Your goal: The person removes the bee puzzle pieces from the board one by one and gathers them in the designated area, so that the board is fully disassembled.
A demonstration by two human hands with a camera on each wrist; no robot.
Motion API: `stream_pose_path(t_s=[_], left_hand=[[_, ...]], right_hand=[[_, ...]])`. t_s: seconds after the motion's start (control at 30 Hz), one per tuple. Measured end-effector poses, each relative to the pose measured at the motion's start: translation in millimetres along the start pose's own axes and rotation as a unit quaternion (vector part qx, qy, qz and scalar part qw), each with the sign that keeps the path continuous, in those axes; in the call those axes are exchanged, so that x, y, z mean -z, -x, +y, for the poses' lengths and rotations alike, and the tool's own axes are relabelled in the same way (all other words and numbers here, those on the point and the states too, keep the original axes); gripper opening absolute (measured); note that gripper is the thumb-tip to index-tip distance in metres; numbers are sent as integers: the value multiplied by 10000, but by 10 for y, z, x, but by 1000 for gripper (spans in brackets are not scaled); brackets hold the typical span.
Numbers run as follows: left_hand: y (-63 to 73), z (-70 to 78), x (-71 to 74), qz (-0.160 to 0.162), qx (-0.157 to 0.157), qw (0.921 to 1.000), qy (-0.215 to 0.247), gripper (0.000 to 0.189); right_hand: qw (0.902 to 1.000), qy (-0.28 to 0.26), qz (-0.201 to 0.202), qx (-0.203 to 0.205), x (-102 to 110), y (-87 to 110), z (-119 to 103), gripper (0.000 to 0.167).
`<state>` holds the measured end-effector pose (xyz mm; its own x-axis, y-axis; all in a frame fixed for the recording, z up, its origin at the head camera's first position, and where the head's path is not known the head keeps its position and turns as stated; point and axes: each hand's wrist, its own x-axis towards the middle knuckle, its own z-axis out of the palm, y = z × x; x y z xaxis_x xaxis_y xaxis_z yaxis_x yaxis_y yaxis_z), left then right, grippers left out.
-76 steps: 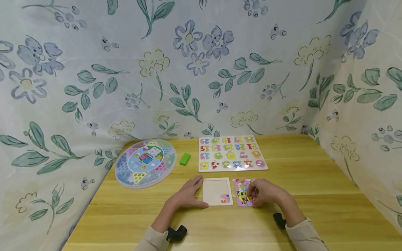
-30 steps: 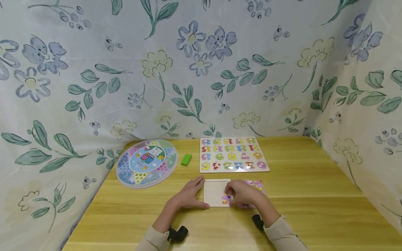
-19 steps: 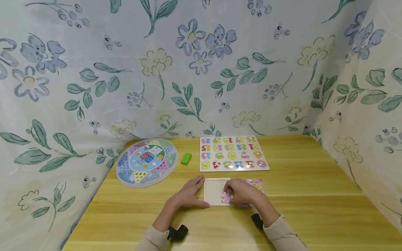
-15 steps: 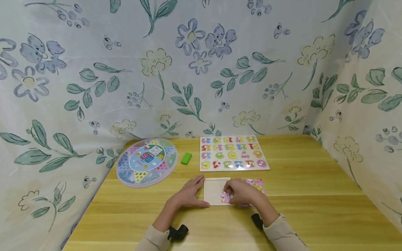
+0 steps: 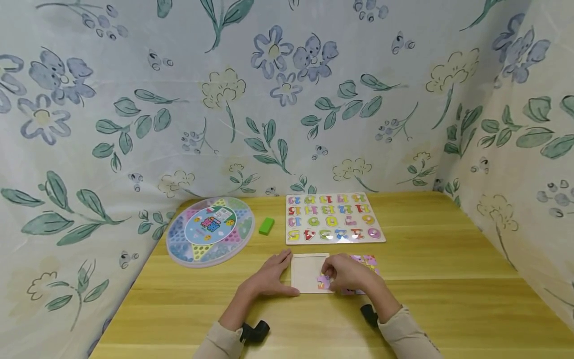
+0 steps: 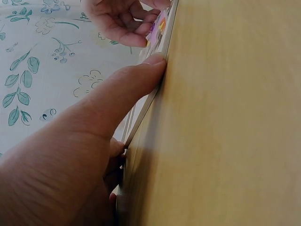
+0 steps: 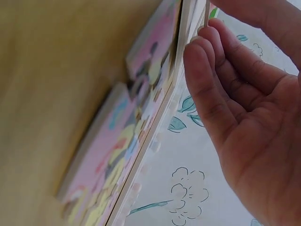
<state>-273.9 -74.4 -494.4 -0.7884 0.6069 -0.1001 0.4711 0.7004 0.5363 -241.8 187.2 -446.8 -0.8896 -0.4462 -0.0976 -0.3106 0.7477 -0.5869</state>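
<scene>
A shallow square wooden puzzle tray (image 5: 306, 271) lies in front of me in the head view. My left hand (image 5: 270, 279) rests along its left side, fingers at the far corner and straight thumb at the near corner. My right hand (image 5: 347, 273) is over the tray's right side, pinching a thin jigsaw piece (image 7: 207, 15) seen edge-on in the right wrist view. A pink jigsaw piece (image 5: 323, 283) sits in the tray's near right corner, partly covered by the right fingers. Several pink and yellow pieces (image 5: 370, 261) lie to the right, mostly under my right hand.
Behind the tray lies a number board (image 5: 334, 219). A green block (image 5: 266, 226) and a round Chinese checkers board (image 5: 211, 232) are to its left. The wooden table (image 5: 448, 259) extends right. Floral cloth (image 5: 278, 124) hangs behind and at the sides.
My right hand has moved left from the loose pieces to the tray's right side and stays there, its fingers shifting slightly. The left hand keeps its place at the tray.
</scene>
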Motion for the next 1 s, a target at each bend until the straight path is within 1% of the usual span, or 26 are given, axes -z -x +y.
stream_pose_path(t_s=[0.13,0.37,0.5,0.6,0.83,0.9,1.0], left_hand=[[-9,-5,-3,-5,-24,10000,-27,109],[-1,-21,-34,-25,-27,10000,-15,110],[2,-38,-51,-36,-21,10000,-20,110],[5,-37,-39,-22,-32,10000,-40,110],[-2,-28,-11,-2,-61,10000,-56,110],[-4,-30,-9,-7,-82,9999,-74,109],[-4,-29,-2,-7,-78,9999,-82,109]], right_hand=[[9999,-78,47,-43,21,29,30,28],[9997,-240,-57,-30,40,75,99,29],[9997,-215,-107,106,58,111,114,28],[9995,-190,-152,208,68,129,121,26],[9994,-107,-194,269,76,133,112,25],[9995,-82,-171,251,78,132,111,26],[9996,-197,-154,160,87,140,112,27]])
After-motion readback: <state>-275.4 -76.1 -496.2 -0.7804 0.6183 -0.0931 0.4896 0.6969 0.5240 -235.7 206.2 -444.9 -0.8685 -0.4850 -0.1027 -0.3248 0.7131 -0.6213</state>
